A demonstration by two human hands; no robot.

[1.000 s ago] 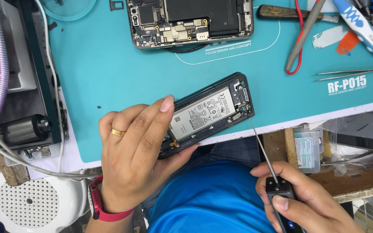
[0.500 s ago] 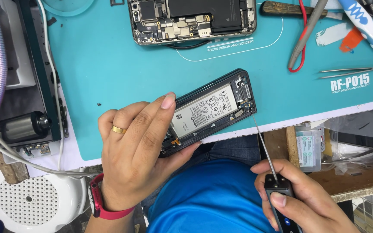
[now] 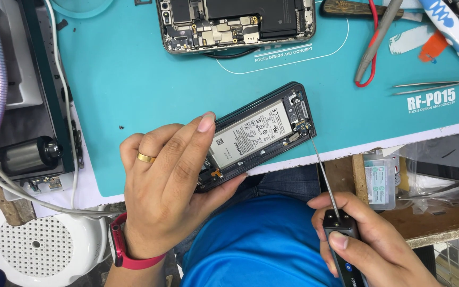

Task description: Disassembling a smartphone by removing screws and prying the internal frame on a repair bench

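My left hand [image 3: 168,180], with a gold ring and a red wrist strap, grips the near end of an opened black phone [image 3: 264,133] lying slanted on the teal work mat [image 3: 134,74]. The phone's silver battery faces up. My right hand [image 3: 370,242] holds a dark electric screwdriver [image 3: 341,239]; its thin bit reaches up to the phone's right lower corner, touching near the small connectors there.
A second opened phone [image 3: 235,24] lies at the mat's far edge. Tweezers [image 3: 434,87], a red-wired probe [image 3: 375,42] and a blue-white tube [image 3: 450,29] lie at the right. A dark machine with cables [image 3: 22,133] stands left, a white round device [image 3: 38,247] below it.
The screwdriver bit has moved up and left until its tip meets the phone's lower right corner. My left hand keeps holding the phone in place.
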